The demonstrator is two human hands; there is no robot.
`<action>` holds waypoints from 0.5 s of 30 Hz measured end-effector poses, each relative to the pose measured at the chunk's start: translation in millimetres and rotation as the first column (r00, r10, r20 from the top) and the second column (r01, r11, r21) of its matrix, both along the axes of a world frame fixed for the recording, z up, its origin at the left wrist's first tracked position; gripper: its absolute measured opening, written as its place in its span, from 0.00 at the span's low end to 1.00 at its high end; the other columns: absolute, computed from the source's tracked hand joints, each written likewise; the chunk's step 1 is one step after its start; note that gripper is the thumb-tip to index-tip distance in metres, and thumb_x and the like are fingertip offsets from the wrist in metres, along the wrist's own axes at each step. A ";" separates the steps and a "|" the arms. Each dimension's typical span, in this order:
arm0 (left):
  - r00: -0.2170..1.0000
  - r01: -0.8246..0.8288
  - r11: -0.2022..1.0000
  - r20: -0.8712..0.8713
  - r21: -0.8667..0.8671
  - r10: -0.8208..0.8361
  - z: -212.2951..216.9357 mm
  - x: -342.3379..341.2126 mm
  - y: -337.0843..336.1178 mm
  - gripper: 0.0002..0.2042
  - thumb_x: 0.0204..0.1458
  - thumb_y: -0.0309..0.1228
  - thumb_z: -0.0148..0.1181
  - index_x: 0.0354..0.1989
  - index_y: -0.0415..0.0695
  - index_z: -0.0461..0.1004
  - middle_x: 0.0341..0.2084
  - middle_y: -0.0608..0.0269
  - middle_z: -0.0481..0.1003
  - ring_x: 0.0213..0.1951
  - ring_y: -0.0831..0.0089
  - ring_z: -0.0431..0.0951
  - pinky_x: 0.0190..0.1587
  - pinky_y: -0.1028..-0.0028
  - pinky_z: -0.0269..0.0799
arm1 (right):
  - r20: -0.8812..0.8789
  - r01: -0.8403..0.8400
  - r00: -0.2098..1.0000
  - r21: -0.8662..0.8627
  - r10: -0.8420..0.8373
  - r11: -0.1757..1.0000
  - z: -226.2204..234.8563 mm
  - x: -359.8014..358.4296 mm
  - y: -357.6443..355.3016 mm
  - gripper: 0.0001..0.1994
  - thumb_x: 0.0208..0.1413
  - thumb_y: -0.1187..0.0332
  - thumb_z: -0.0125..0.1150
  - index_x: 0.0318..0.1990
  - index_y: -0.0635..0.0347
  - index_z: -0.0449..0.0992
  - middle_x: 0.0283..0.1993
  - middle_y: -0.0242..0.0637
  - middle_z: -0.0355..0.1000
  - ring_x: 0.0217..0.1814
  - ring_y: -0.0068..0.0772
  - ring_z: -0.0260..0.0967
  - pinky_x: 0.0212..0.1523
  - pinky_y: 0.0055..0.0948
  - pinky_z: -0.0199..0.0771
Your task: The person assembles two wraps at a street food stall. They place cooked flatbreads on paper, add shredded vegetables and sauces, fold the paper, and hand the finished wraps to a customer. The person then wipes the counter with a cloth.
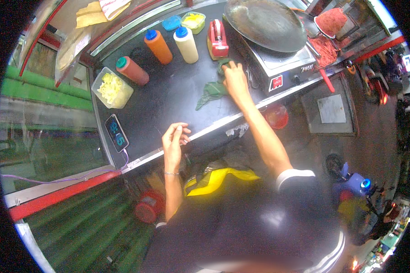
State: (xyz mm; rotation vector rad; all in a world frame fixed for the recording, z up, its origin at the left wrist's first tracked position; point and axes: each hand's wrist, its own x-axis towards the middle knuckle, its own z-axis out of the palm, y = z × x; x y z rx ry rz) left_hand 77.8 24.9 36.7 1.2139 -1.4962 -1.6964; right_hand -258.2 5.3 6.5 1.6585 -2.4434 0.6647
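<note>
Crowding green cloth (212, 91): stove (278, 63), bottles (186, 44), tape dispenser (217, 38)

black counter (177, 98) | squeeze bottles (158, 46) | green leaf (211, 92) | phone (116, 133) | griddle stove (278, 63)

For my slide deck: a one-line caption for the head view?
Right hand on green leaf beside griddle; left hand hovers over black counter.

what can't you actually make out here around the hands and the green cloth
- Right hand: its fingertips cover part of the green cloth, so the grip is unclear in the head view.
- Left hand: fingers pinched; anything between them is too small to tell.
- Griddle pan: top cut off by the picture's edge.
</note>
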 end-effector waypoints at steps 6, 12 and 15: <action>0.991 -0.002 0.985 0.131 -0.170 0.025 -51.6 29.3 4.5 0.15 0.78 0.40 0.56 0.52 0.42 0.84 0.38 0.64 0.86 0.32 0.80 0.82 0.35 0.79 0.73 | 0.113 -0.102 0.990 0.191 0.081 0.976 16.7 72.0 68.8 0.21 0.53 0.72 0.74 0.53 0.76 0.80 0.59 0.62 0.74 0.62 0.69 0.76 0.59 0.55 0.87; 0.997 -0.073 0.992 0.021 -0.098 0.076 -90.9 61.6 -3.5 0.15 0.78 0.39 0.55 0.53 0.41 0.83 0.38 0.64 0.85 0.31 0.80 0.82 0.33 0.81 0.72 | 0.325 -0.281 0.918 0.124 0.228 0.952 31.2 68.1 80.1 0.23 0.56 0.69 0.73 0.60 0.68 0.81 0.59 0.62 0.76 0.62 0.69 0.77 0.65 0.56 0.81; 0.995 -0.084 0.987 0.040 -0.139 0.091 -81.2 67.1 -4.6 0.16 0.78 0.41 0.55 0.53 0.42 0.84 0.38 0.64 0.85 0.32 0.80 0.81 0.34 0.80 0.72 | 0.322 -0.246 0.922 0.056 0.215 0.968 32.2 30.3 58.7 0.20 0.54 0.74 0.71 0.56 0.63 0.84 0.55 0.56 0.80 0.62 0.63 0.79 0.65 0.54 0.80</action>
